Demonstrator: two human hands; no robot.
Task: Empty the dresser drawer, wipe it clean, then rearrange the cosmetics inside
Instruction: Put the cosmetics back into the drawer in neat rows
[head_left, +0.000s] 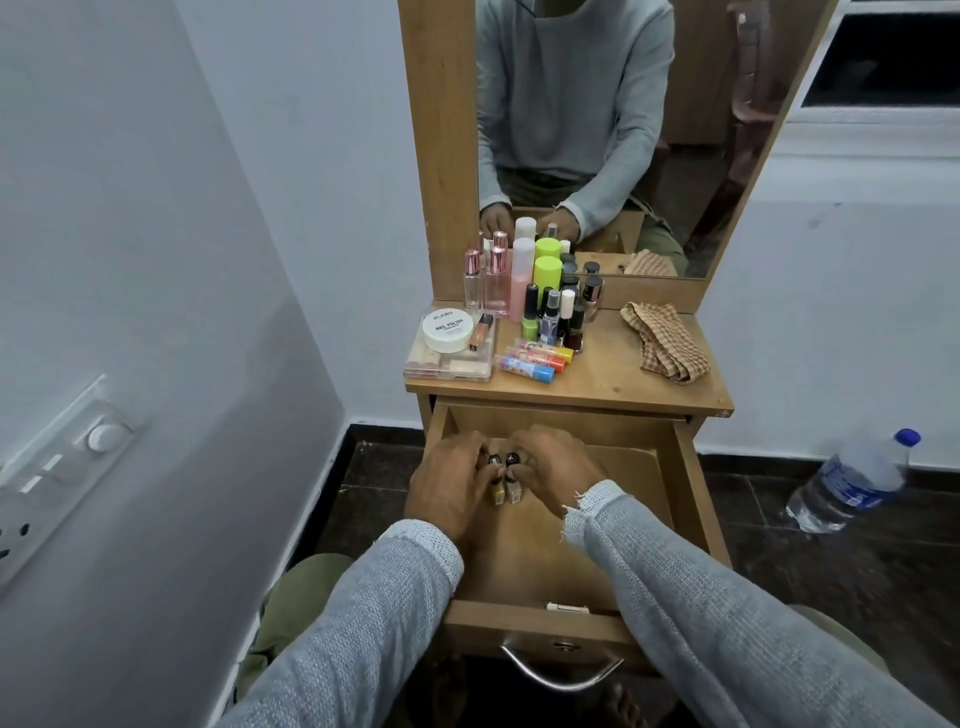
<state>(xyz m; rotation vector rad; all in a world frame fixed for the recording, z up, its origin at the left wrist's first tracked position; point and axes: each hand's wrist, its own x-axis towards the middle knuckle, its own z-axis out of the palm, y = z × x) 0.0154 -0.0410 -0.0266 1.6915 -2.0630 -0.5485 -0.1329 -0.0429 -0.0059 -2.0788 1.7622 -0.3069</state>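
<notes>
The wooden drawer (670, 519) stands pulled out below the dresser top (597, 384). Inside it, my left hand (449, 483) and my right hand (556, 467) are side by side, each closed on a small dark-capped yellowish bottle (497, 491), (514, 490). On the dresser top stand several cosmetics: two perfume bottles (485, 283), a pink bottle (521, 280), a green-capped bottle (548, 273), nail polishes (558, 319), lip balm tubes (530, 361), a white nail polish remover jar (449, 330) on a clear palette box (447, 366). A checked cloth (665, 340) lies at the right.
A mirror (597, 130) rises behind the dresser top. A wall with a switch panel (57, 467) is close on the left. A plastic water bottle (857, 483) stands on the dark floor to the right. A metal drawer handle (561, 670) faces me.
</notes>
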